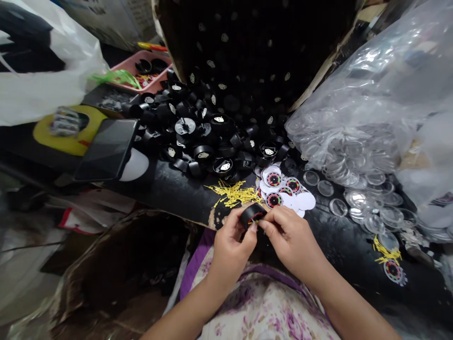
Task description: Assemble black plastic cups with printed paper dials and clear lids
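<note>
My left hand point(236, 241) grips a black round gauge housing point(250, 213) by its side, tilted toward me, with a black, red and green dial showing inside. The fingers of my right hand point(288, 232) are pinched at the dial's edge, on what looks like a small yellow pointer, mostly hidden by the fingertips. Just beyond my hands lie a pile of loose yellow pointers point(235, 192) and a heap of white-backed printed dials point(274, 179).
Many black housings point(203, 153) spill from a large dark box behind. Clear round lenses point(357, 198) spill from a plastic bag point(371, 94) at right. A phone point(106, 148), yellow tape roll point(46, 132) and pink tray point(159, 85) stand left. An open carton point(81, 264) sits below the table edge.
</note>
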A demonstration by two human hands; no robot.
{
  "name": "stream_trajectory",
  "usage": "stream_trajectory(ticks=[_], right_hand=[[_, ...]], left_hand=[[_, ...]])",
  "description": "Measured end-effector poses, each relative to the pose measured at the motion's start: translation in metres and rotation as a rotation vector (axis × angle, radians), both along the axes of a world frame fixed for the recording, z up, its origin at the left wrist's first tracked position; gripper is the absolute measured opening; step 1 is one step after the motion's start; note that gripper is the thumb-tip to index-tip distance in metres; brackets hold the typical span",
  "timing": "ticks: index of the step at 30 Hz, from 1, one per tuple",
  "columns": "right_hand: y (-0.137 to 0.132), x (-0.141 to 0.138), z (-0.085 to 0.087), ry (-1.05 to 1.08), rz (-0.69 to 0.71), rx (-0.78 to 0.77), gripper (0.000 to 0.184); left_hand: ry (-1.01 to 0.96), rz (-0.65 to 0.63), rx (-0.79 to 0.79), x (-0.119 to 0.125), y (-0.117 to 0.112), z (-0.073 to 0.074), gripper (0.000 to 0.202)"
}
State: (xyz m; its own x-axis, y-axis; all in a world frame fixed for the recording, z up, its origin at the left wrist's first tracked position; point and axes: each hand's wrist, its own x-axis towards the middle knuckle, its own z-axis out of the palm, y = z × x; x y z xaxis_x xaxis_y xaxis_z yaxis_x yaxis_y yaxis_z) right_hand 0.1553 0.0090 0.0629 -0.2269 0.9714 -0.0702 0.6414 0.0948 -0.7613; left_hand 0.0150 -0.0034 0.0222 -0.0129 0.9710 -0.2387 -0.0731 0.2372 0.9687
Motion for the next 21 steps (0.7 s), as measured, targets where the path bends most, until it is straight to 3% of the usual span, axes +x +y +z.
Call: stream_trajectory(ticks=[4,7,10,13,17,21], right_hand=[[-0.001,-0.002,-0.001,-0.015,-0.038,-0.003,0.02],[0.004,0.002,0.0,-0.062,-0.019,0.012,0.024],[0.01,0.007,0.001,-0.125,0.051,0.12,0.007],[0.015,0.008,-0.001,-0.266,0.141,0.263,0.011],[0.017,0.003,-0.003,-0.384,0.18,0.326,0.015],[0.018,-0.002,0.0,-0.368,0.067,0.173,0.008]], left_hand=[[0.061,-0.007,0.002,-0.002,0.002,0.002,0.022],[-0.085,-0.061,-0.129,-0.003,0.008,0.001,0.022],[-0.252,-0.111,-0.209,-0.005,0.012,-0.001,0.032],[-0.266,-0.128,-0.226,-0.005,0.011,-0.002,0.036],[-0.289,0.025,-0.342,0.002,0.004,-0.003,0.035],[-0.408,0.128,-0.525,0.012,-0.001,-0.006,0.036]])
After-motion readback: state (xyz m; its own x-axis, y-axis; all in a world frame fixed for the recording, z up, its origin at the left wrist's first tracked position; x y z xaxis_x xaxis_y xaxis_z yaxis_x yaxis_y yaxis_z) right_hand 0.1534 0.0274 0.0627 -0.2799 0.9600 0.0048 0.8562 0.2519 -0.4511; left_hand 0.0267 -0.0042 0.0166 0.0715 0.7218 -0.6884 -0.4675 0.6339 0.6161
